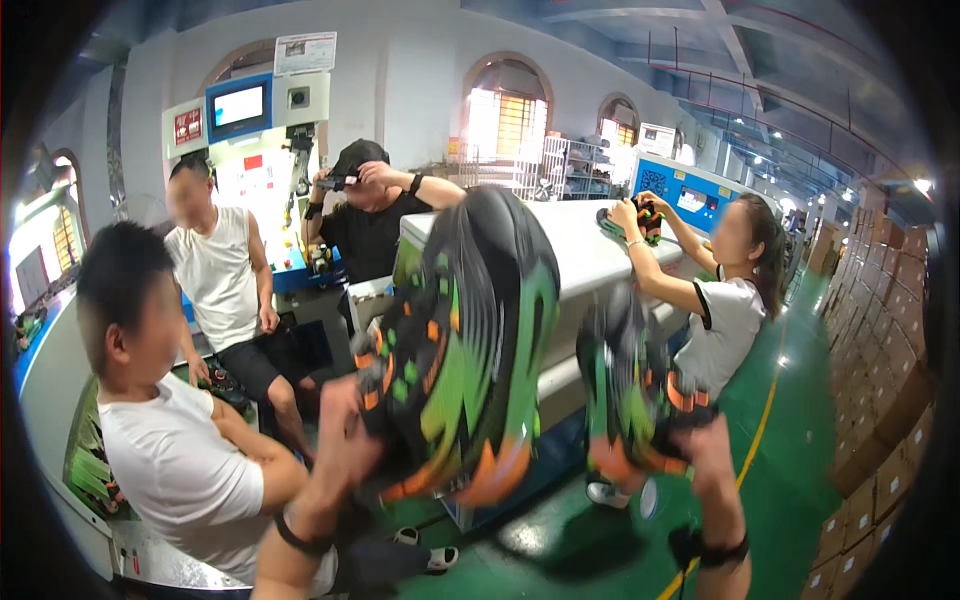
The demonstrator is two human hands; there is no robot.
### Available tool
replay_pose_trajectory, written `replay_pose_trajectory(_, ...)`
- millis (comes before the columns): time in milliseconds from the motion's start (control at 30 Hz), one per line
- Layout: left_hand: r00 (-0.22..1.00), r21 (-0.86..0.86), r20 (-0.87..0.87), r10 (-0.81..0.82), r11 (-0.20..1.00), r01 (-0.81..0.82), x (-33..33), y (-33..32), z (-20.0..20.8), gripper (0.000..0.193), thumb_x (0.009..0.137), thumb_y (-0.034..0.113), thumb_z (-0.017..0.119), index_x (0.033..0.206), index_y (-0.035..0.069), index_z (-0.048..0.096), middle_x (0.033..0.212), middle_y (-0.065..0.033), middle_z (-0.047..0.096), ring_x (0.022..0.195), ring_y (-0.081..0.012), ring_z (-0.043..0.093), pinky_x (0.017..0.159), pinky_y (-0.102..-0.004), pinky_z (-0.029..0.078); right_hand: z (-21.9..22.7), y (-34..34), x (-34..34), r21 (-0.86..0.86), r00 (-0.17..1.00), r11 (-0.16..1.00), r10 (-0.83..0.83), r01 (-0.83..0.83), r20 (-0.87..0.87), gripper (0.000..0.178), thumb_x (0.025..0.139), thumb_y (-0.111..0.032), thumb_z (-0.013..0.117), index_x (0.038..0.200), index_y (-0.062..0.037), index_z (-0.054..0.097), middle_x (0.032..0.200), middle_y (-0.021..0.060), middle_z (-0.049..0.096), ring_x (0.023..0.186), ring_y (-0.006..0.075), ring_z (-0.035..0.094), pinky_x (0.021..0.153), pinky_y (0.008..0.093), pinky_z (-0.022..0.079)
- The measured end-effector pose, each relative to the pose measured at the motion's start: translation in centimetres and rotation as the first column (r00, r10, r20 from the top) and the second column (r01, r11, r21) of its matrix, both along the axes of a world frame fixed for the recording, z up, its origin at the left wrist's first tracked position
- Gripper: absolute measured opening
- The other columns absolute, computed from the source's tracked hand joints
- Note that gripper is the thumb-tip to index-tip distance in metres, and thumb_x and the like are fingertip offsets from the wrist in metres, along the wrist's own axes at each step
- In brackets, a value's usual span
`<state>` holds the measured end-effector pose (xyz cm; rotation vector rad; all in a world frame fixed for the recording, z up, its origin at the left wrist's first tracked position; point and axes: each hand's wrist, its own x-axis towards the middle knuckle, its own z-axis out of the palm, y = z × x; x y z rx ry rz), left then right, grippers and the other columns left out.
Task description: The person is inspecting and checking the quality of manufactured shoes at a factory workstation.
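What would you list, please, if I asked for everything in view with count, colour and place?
Centre shoe: one, black, green and orange, held up
Second shoe: one, black, green and orange, right of centre
Co-workers in pale tops: three, white, two left, one right
Co-worker in dark top: one, black, behind
Machine: one, white, centre
Screen: one, blue-framed, upper left
Arched windows: several, bright, walls
Cartons: many, brown, stacked right
Floor: one, green, below
Wrist bands: two, black, wrists
Left fingers: one hand's, bare, on centre shoe
Right fingers: one hand's, bare, on second shoe
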<state>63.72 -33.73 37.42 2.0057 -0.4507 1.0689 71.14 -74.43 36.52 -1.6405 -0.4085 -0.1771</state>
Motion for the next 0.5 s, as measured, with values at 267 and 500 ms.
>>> replay_pose_trajectory(267,0.902,0.387,-0.063,0.427,0.844,-0.372,27.8,0.4,11.4,0.039,0.075,0.033,0.059,0.067,-0.005,0.062,0.062,-0.0242,0.057,0.058,-0.0396,0.06,0.057,-0.0453,0.048,14.5,-0.1,35.3,-0.542,0.958,0.795,-0.171,0.273,0.231,0.03,0.077,-0.014,0.069,0.103,0.0002,0.069,0.085,0.0061,0.067,0.078,0.0163,0.066,0.074,0.0333,0.054)
replay_pose_trajectory(500,0.608,0.551,-0.482,0.631,0.758,-0.35,46.7,-7.4,12.2,0.047,0.065,0.04,0.068,0.083,-0.004,0.07,0.088,-0.0214,0.07,0.085,-0.035,0.069,0.079,-0.0432,0.054,10.6,6.2,55.7,-0.735,0.903,0.529,-0.316,0.423,0.292,0.047,0.077,-0.041,0.063,0.094,0.002,0.072,0.104,0.0208,0.069,0.111,0.0321,0.062,0.093,0.0402,0.048)
